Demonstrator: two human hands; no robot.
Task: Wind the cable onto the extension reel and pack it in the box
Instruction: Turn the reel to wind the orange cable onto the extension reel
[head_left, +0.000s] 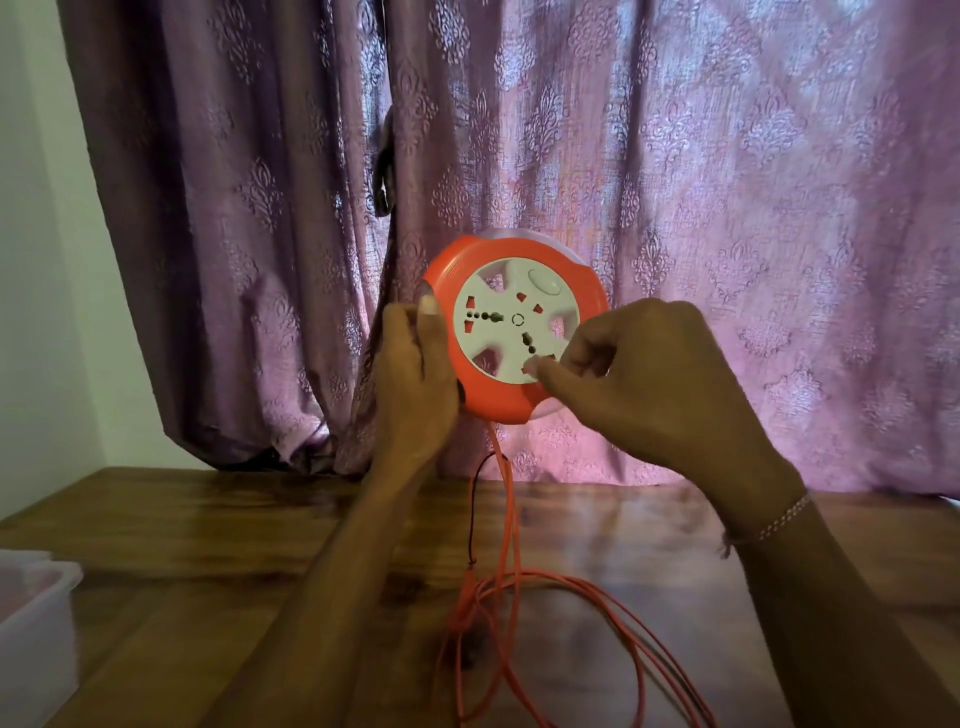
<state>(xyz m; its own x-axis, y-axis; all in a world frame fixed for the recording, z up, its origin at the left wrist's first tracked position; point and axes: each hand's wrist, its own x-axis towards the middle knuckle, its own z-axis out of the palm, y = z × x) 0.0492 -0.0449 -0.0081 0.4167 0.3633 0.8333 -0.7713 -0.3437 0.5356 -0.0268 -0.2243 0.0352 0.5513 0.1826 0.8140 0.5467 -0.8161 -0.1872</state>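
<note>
Orange reel (511, 332) clamped in left hand (415, 364), right hand (649, 379) fingers curled on its face, cable (506, 519) dangling.

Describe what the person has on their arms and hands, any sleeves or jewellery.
Both forearms are bare, with no sleeves in view and no gloves. The right hand has a thin beaded bracelet at the wrist, with a short loose thread end. The left hand shows nothing worn; no rings can be seen on the fingers.
</note>
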